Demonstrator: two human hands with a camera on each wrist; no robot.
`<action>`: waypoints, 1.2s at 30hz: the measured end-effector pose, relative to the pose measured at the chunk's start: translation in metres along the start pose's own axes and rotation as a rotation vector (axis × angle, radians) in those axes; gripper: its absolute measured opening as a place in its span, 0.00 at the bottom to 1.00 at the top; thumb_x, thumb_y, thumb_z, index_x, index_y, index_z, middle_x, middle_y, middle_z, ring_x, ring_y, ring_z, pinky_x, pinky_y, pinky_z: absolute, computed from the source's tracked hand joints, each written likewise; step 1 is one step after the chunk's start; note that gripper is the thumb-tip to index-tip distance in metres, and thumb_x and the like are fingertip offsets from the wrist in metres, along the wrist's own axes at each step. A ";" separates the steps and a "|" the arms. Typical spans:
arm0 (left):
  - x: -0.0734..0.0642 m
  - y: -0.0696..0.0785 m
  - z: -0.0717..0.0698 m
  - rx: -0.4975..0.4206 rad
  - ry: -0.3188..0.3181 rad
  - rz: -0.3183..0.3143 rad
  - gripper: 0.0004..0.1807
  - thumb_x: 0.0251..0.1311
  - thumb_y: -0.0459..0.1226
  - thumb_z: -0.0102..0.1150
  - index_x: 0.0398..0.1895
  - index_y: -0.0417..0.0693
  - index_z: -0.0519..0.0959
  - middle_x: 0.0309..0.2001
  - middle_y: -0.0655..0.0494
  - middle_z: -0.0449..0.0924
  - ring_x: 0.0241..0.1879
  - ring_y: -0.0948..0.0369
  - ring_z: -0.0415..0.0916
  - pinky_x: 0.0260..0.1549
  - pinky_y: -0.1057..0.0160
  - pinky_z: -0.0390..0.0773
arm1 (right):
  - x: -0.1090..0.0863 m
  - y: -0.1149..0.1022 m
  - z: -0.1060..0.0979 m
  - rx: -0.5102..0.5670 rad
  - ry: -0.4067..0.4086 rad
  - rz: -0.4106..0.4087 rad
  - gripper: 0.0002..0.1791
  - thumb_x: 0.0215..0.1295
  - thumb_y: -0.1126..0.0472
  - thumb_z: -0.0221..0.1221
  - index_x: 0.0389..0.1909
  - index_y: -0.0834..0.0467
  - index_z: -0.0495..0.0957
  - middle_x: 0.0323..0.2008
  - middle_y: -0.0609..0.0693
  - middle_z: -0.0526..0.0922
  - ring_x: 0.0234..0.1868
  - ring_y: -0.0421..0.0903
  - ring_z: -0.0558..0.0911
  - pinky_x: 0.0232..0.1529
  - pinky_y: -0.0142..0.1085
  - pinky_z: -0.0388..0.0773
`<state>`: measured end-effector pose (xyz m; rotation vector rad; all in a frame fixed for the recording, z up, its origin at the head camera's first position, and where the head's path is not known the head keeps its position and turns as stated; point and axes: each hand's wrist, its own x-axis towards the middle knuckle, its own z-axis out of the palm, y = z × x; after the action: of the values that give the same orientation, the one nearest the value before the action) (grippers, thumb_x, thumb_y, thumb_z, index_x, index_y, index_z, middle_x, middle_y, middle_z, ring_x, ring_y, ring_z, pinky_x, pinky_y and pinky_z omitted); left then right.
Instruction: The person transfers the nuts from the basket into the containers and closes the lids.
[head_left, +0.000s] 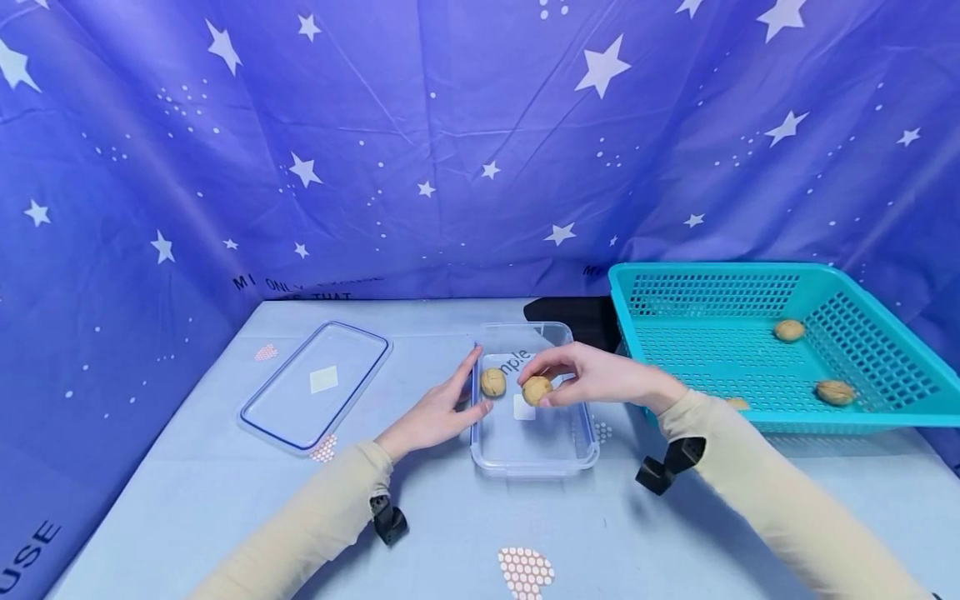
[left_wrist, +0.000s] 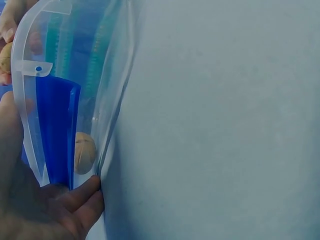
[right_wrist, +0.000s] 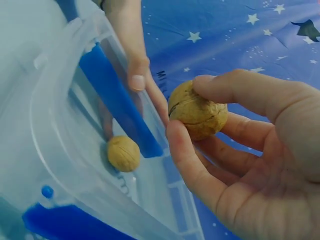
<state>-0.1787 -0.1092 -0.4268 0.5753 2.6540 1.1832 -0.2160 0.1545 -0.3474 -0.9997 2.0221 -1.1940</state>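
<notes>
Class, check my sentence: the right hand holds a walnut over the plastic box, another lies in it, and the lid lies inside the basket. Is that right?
The lid is wrong: the head view shows it on the table, left of the box, not in the basket. The rest stands.

The box (head_left: 536, 454) is smooth clear plastic, the walnuts (right_wrist: 200, 117) rough and woody, the basket (head_left: 697, 354) perforated plastic.

Booth-like work corner noted: pale blue table (head_left: 450, 550) is enclosed at back and sides by star-printed drapes (head_left: 465, 125); room beyond is hidden.
</notes>
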 end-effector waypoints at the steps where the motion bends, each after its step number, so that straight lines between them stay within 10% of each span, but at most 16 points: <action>1: 0.000 -0.001 0.000 -0.001 -0.005 -0.002 0.47 0.65 0.53 0.53 0.78 0.66 0.36 0.71 0.37 0.55 0.60 0.46 0.70 0.63 0.45 0.63 | 0.002 0.000 0.001 -0.001 -0.002 0.001 0.20 0.61 0.67 0.62 0.55 0.62 0.77 0.53 0.57 0.77 0.54 0.52 0.76 0.50 0.40 0.79; 12: 0.000 -0.005 -0.005 -0.076 -0.038 0.040 0.48 0.64 0.51 0.56 0.78 0.64 0.35 0.74 0.39 0.46 0.62 0.43 0.67 0.61 0.45 0.65 | 0.021 0.009 0.015 -0.047 -0.005 0.019 0.20 0.61 0.64 0.63 0.54 0.65 0.77 0.52 0.53 0.77 0.54 0.53 0.76 0.52 0.41 0.77; 26: -0.006 -0.001 0.002 -0.048 0.223 0.184 0.40 0.58 0.32 0.53 0.75 0.41 0.53 0.65 0.33 0.65 0.48 0.46 0.80 0.47 0.53 0.80 | 0.051 0.029 0.028 -0.117 -0.008 -0.052 0.20 0.58 0.67 0.62 0.52 0.68 0.77 0.48 0.53 0.81 0.51 0.48 0.79 0.55 0.42 0.75; 36: -0.006 -0.006 -0.001 -0.017 0.328 0.120 0.40 0.56 0.32 0.52 0.74 0.37 0.54 0.60 0.34 0.70 0.19 0.61 0.68 0.31 0.58 0.78 | 0.073 0.028 0.028 -0.135 0.039 -0.040 0.19 0.59 0.67 0.62 0.52 0.67 0.78 0.49 0.52 0.81 0.50 0.48 0.77 0.56 0.43 0.73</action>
<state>-0.1750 -0.1157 -0.4307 0.5902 2.9090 1.4450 -0.2429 0.0901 -0.3924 -1.0942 2.1468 -1.1175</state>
